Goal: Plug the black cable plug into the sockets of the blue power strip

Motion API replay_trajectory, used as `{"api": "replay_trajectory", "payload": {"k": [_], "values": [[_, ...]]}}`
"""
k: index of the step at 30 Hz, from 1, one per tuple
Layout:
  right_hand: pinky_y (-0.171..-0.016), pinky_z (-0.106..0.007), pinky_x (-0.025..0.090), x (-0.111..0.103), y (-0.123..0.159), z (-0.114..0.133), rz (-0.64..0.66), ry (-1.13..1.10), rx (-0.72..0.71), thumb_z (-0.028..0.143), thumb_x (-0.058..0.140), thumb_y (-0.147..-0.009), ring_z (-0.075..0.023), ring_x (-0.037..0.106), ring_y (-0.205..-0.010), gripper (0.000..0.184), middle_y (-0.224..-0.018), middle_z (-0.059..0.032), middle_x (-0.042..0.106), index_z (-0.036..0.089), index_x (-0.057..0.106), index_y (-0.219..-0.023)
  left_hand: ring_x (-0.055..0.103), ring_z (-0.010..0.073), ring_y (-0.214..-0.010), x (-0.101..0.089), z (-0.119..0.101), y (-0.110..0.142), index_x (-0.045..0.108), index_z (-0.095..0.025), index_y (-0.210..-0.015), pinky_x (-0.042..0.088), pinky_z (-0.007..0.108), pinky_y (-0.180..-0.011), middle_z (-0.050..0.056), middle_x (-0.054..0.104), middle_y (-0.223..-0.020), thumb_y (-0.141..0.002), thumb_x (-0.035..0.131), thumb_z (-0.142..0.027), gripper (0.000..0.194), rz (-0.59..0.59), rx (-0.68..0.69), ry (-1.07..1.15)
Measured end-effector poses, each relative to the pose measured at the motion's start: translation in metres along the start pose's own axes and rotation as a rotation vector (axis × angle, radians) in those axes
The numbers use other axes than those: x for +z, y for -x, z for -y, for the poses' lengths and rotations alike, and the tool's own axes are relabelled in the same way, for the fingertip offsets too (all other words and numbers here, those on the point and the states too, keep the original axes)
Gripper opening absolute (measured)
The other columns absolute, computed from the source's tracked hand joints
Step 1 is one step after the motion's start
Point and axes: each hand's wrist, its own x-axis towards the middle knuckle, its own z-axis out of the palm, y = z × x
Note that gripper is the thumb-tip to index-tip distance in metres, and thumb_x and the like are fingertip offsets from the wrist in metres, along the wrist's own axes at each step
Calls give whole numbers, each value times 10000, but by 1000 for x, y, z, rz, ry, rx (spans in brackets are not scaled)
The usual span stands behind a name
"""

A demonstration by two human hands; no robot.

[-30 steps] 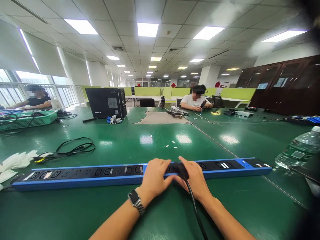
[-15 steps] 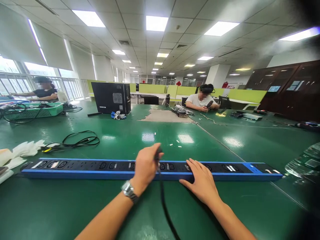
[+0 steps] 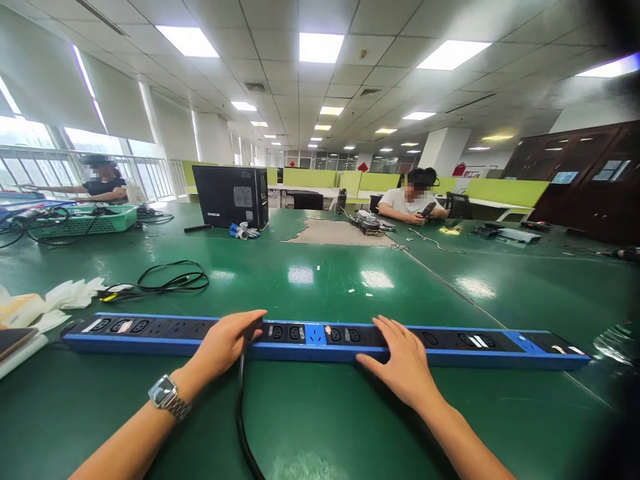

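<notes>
A long blue-and-black power strip (image 3: 305, 352) with rows of sockets lies across the green table in front of me. My left hand (image 3: 227, 340), with a watch on its wrist, is closed at the strip's left-middle sockets. From under it a thick black cord (image 3: 241, 413) runs down toward me; its plug end is hidden in my fingers. Right of centre, my right hand (image 3: 400, 360) rests open on the strip, fingers across the top and thumb along the front side. Between the hands, sockets and a blue socket panel (image 3: 315, 335) show.
A coiled black cable (image 3: 173, 277) and white gloves (image 3: 80, 292) lie at the left. Farther back stand a black computer case (image 3: 233, 197) and a green basket (image 3: 85, 221) of cables. A plastic bottle (image 3: 617, 343) is at the right. Two people sit across the table.
My left hand has moved left along the strip, lower onto the sockets, and the cord has shifted left with it. The right hand stays on the strip. The view has shifted slightly.
</notes>
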Motion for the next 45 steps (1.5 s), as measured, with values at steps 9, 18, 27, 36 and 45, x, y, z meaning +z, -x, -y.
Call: {"api": "replay_trajectory", "payload": {"k": [9, 18, 27, 36, 45], "values": [[-1011, -480, 394, 12, -25, 158, 99, -362, -270, 396, 663, -783, -280, 495, -1184, 528, -1279, -101, 601, 205, 547, -1261, 571, 254, -1192, 1, -8, 12, 89, -218, -1523, 369, 492, -1066, 116, 619, -1293, -860, 590, -354, 842, 13, -65, -169], [-802, -362, 406, 20, -51, 195, -12, -437, -279, 268, 527, -872, -224, 560, -959, 258, -1057, -55, 698, 224, 612, -1112, 597, 272, -1134, 5, -8, 11, 44, -206, -1524, 380, 477, -1048, 99, 647, -1234, -760, 673, -316, 996, 38, -89, -232], [-785, -342, 426, -2, -31, 99, 47, -325, -244, 266, 513, -889, -216, 572, -941, 213, -1013, -44, 699, 241, 605, -1079, 620, 270, -1077, 5, -11, 10, 163, -242, -1513, 402, 465, -1030, 75, 669, -1214, -740, 718, -442, 972, 7, -116, -225], [-920, -432, 407, -4, -27, 93, 97, -236, -353, 255, 531, -866, -230, 560, -1026, 319, -1150, -53, 672, 273, 588, -1180, 568, 279, -1174, 13, -35, -2, 483, -225, -1363, 441, 451, -1018, 109, 611, -1293, -803, 672, -419, 622, -49, -5, -43], [-1018, -508, 385, 17, -7, 76, -49, -72, -260, 472, 670, -741, -320, 485, -1219, 743, -1339, -114, 554, 227, 411, -1394, 640, 206, -1011, 64, -98, -43, 630, -239, -1179, 499, 375, -933, 41, 716, -1088, -827, 513, -77, 405, -101, 0, 128]]}}
